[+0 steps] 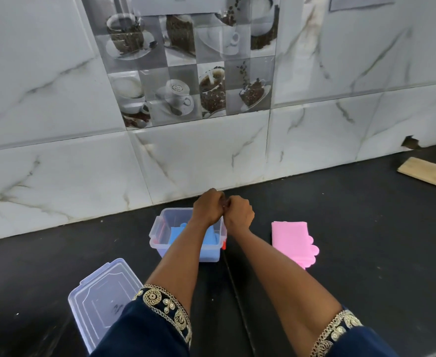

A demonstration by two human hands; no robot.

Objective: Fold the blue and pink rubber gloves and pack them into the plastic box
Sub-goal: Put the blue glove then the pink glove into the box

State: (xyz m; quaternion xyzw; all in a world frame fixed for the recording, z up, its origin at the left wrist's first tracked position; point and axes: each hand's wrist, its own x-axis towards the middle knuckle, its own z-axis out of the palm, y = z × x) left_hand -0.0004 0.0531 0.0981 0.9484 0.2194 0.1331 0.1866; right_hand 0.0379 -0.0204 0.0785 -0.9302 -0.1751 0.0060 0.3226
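A clear plastic box (160, 238) stands open on the black counter near the wall. Folded blue gloves (177, 234) lie inside it, partly hidden by my left forearm. My left hand (208, 207) and my right hand (239, 212) meet above the box's far right corner, fingers curled and touching each other; nothing shows in either hand. Folded pink gloves (293, 240) lie flat on the counter to the right of the box, apart from both hands.
The box's clear lid (101, 297) lies on the counter at the lower left, partly under my left sleeve. A wooden board (429, 173) rests at the far right. A marble-tiled wall (211, 155) rises just behind the box.
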